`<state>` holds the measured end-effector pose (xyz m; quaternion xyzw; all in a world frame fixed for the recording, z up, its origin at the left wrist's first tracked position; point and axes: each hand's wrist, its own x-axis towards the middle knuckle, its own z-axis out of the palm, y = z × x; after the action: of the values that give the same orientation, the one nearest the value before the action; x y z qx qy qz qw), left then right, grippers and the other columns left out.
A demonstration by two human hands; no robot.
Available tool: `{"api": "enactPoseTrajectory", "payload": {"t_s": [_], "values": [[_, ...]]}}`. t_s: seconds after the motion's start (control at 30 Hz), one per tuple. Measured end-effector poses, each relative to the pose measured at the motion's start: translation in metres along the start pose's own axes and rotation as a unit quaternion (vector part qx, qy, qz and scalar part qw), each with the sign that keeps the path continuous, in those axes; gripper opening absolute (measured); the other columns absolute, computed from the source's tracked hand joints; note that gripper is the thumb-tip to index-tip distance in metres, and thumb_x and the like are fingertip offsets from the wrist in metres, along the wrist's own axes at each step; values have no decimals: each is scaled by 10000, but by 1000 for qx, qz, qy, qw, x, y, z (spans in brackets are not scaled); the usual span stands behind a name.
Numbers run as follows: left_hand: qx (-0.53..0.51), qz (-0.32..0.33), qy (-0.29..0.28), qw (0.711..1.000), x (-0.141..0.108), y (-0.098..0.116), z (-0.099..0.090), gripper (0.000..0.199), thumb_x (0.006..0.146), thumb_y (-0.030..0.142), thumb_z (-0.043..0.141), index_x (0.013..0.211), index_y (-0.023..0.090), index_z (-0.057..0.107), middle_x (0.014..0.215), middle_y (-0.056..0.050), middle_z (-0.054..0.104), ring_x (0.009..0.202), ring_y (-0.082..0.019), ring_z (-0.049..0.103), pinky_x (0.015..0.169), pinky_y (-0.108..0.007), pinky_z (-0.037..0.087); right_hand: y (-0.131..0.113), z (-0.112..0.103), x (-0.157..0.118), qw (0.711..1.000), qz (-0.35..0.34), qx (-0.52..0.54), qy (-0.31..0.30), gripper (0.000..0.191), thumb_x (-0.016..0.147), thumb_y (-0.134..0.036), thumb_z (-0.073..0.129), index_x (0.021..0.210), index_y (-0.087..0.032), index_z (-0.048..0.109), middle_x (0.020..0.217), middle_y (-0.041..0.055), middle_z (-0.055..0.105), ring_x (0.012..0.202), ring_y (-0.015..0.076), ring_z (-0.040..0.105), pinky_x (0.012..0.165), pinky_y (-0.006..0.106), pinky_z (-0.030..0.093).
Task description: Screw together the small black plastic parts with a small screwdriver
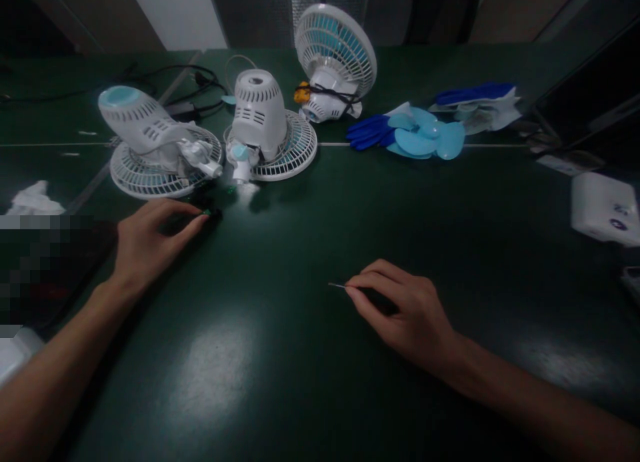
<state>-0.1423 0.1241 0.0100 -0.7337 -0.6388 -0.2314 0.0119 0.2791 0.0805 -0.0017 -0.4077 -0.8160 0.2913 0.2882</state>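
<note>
Left hand (150, 239): thumb and forefinger pinched on a small dark piece with green on it (207, 213), low over the dark green tabletop (300, 375), just in front of the leftmost fan. Whether the piece touches the table, cannot tell; its shape is blurred

Right hand (410, 309): thumb and forefinger closed on a thin, short metallic rod (337, 285), its free end pointing left, near the middle of the table, well apart from the left hand

Behind the hands, three fans. The leftmost white fan with a pale blue cap (137, 122) and the middle white fan with a slotted housing (257, 112) both rest grille down. The third, a white fan with blue blades (333, 62), stands tilted, a black cord around its base and an orange piece (302, 92) at its side

Farther right: a blue-and-white glove (373, 131), light-blue plastic blades (425, 135) against it, then a second blue-and-white glove (473, 99). White plastic box (597, 205) near the right edge
</note>
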Motion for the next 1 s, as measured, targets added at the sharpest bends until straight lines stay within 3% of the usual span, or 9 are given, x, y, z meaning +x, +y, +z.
{"api": "enactPoseTrajectory", "payload": {"t_s": [0.2, 0.57, 0.8, 0.9, 1.0], "values": [[20, -18, 16, 1000, 1, -1, 1, 318, 974, 479, 650, 1082, 189, 726, 1091, -54, 749, 986, -224, 697, 932, -342, 540, 1, 1, 0, 1000, 1, -4, -6, 140, 1026, -215, 616, 1067, -194, 748, 950, 42, 703, 720, 125, 652, 584, 243, 530], [35, -23, -7, 999, 4, -4, 3, 360, 979, 494, 645, 1143, 185, 730, 1075, -55, 743, 946, -205, 688, 882, -307, 521, -1, 0, 0, 1000, -1, -14, -1, 125, 1013, -208, 629, 1043, -193, 750, 945, 42, 704, 721, 130, 652, 589, 255, 514], [31, 14, -32, 999, 7, -6, 4, 353, 979, 489, 640, 1094, 170, 737, 1035, -65, 719, 916, -218, 675, 806, -316, 522, 1, 1, 0, 1000, 2, -12, -11, 133, 1021, -213, 621, 1071, -206, 744, 959, 43, 706, 737, 134, 658, 594, 249, 528], [-11, 45, -47, 998, 4, 5, 6, 311, 969, 474, 667, 1034, 176, 731, 1042, -64, 711, 952, -224, 673, 835, -332, 532, 1, 0, 0, 1000, -2, -6, -11, 131, 1023, -207, 621, 1074, -201, 741, 957, 41, 703, 735, 129, 655, 589, 243, 528], [-95, 81, -101, 987, -4, 36, 13, 277, 962, 482, 685, 1013, 212, 717, 1034, -58, 707, 964, -229, 673, 863, -359, 539, 1, -1, 0, 1000, -3, -5, -11, 125, 1017, -202, 631, 1071, -200, 743, 956, 36, 701, 730, 126, 653, 588, 244, 521]]}}
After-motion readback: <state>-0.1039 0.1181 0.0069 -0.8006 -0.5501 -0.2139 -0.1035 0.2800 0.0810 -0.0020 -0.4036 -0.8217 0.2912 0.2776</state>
